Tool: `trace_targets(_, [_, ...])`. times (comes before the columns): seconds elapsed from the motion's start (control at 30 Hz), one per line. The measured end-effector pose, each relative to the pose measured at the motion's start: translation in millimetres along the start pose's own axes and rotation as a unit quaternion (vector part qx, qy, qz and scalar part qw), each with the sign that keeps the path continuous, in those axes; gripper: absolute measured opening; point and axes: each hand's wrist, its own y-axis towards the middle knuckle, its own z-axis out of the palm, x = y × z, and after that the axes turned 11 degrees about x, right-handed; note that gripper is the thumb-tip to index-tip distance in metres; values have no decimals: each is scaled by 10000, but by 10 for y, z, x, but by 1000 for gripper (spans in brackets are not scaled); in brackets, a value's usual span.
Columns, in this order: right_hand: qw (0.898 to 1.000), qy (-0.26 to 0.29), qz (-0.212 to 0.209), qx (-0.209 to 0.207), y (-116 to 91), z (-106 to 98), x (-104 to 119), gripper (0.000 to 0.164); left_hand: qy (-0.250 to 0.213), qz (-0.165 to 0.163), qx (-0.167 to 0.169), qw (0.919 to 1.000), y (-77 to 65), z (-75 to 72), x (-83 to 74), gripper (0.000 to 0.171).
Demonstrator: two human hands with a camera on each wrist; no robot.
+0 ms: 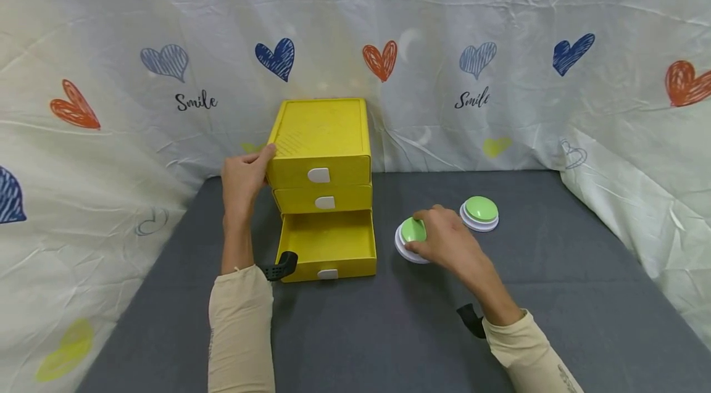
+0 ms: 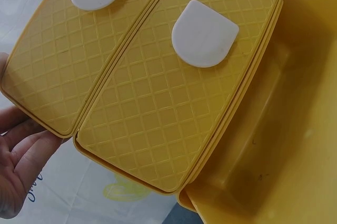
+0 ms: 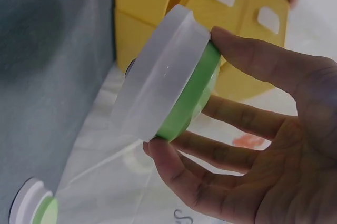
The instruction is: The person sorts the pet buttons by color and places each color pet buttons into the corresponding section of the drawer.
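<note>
A small yellow drawer cabinet (image 1: 328,128) with white tabs stands at the back of the table. Its bottom drawer (image 1: 328,239) is pulled out, and nothing shows inside. My left hand (image 1: 242,180) holds the cabinet's upper left edge, thumb at the top and fingers along the side. In my right hand (image 1: 447,239) is a round push button (image 3: 163,77) with a white base and a green dome, pinched at its rim between thumb and fingers. It appears raised off the table, tilted in the right wrist view.
A second green-domed button (image 1: 481,213) rests on the dark grey table (image 1: 355,337), to the right and behind my right hand. White cloth (image 1: 422,4) printed with hearts hangs behind the table and along both sides.
</note>
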Motion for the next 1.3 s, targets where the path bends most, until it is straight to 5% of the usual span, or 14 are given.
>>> trace_targets(0.43, [9999, 63, -66, -116, 139, 90, 257, 48, 39, -119, 59, 9999, 25, 4, 13, 58])
trace_targets(1.3, [9926, 408, -1145, -67, 664, 467, 828, 41, 20, -44, 117, 9999, 2, -9, 21, 57])
